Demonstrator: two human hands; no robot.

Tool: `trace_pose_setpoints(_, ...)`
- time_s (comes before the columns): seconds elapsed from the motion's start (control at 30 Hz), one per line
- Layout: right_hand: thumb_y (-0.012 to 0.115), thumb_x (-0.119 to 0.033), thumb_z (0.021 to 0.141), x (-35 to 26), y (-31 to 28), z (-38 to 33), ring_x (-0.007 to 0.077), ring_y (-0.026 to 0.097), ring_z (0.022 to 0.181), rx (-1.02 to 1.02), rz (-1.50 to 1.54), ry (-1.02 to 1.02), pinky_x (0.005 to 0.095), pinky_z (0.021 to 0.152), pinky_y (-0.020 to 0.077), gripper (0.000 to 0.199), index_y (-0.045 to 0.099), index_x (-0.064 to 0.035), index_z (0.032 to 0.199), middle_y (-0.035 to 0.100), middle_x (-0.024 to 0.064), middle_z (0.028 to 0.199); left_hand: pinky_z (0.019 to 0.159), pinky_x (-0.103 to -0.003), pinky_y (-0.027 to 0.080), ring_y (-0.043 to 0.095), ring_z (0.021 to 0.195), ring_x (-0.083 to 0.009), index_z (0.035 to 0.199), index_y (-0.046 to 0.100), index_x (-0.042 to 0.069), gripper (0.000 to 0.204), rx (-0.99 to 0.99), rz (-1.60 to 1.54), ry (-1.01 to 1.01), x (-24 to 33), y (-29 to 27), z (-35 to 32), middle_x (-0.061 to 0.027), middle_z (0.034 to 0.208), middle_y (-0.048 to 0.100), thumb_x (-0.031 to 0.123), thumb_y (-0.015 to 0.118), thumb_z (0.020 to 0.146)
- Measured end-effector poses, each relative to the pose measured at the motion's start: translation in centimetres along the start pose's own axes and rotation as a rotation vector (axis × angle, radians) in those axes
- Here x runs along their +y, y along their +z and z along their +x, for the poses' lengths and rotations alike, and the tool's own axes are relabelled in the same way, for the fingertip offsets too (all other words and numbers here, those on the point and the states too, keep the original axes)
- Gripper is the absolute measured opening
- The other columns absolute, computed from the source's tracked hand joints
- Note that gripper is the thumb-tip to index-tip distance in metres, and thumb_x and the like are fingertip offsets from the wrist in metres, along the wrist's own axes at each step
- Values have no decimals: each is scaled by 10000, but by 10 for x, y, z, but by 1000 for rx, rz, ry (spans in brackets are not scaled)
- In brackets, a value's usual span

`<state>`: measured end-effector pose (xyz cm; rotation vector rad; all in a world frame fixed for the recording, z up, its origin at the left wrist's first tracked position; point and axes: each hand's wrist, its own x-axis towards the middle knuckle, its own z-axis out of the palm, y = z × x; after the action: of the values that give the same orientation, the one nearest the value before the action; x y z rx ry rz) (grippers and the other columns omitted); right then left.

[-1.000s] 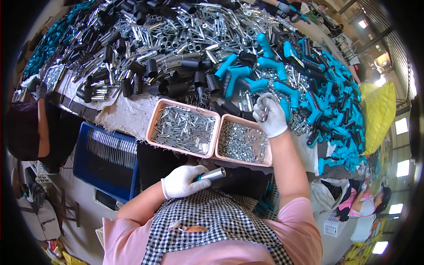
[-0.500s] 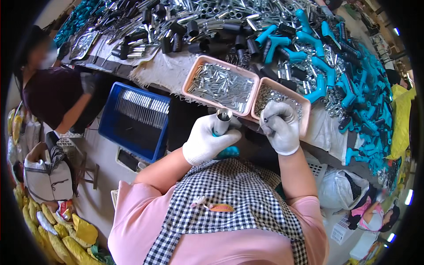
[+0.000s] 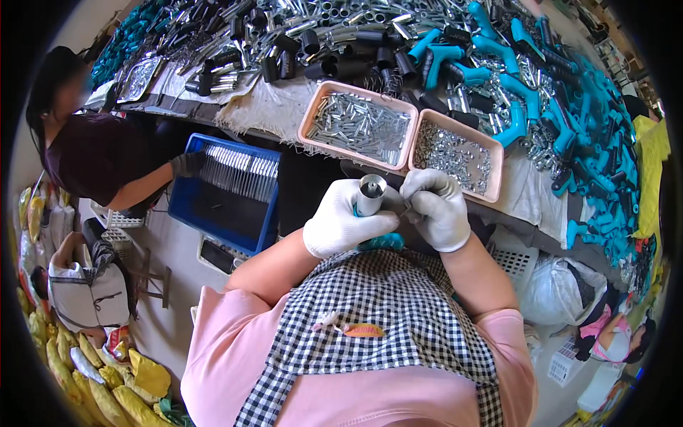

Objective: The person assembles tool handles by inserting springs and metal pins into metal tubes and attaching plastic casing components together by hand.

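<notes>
Gripping a steeply tilted silver tube (image 3: 368, 206), mouth upward, left fingers (image 3: 346, 191) curl; right fingers (image 3: 421, 186) pinch a small part (image 3: 406, 211).

Left grip (image 3: 345, 222) and right grip (image 3: 441, 212): two
Metal tube (image 3: 371, 199) in left grip: one
Thin piece (image 3: 407, 211) at right grip: seemingly one
Pink trays (image 3: 313, 110): two, at 12 and 2 o'clock
Metal pins (image 3: 356, 127): too many to count
Blue crate (image 3: 267, 224): one, 9 o'clock
Teal handles (image 3: 515, 127), 2 o'clock: too many to count
Other people (image 3: 96, 156): two, 10 and 4 o'clock
</notes>
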<state>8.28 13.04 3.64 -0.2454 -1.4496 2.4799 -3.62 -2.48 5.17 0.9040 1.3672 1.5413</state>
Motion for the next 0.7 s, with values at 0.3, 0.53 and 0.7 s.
trace_pose_setpoints(0.3,608,60,804,3,16,10,74,580,668,140,-571,-226,221,632,465,66,650,9,807,619,16,745,622,-248,494,591,654,-82,814,693,1,57,331,55,-115,6,-1,-8,-19,728,653,33,655,787)
trace_pose_setpoints(0.53,628,-4,856,16,16,12,67,564,615,222,-471,13,214,558,460,116,634,15,970,626,26,802,493,-259,440,554,521,-87,742,650,-2,134,622,166,-145,7,-69,-8,-2,616,601,119,660,797)
trace_pose_setpoints(0.7,533,-73,884,20,2,11,59,425,520,281,-359,148,195,457,337,250,527,24,1114,497,-3,710,568,-345,462,571,579,-150,792,670,-17,243,850,685,-209,-7,-199,-2,-80,617,616,221,675,741)
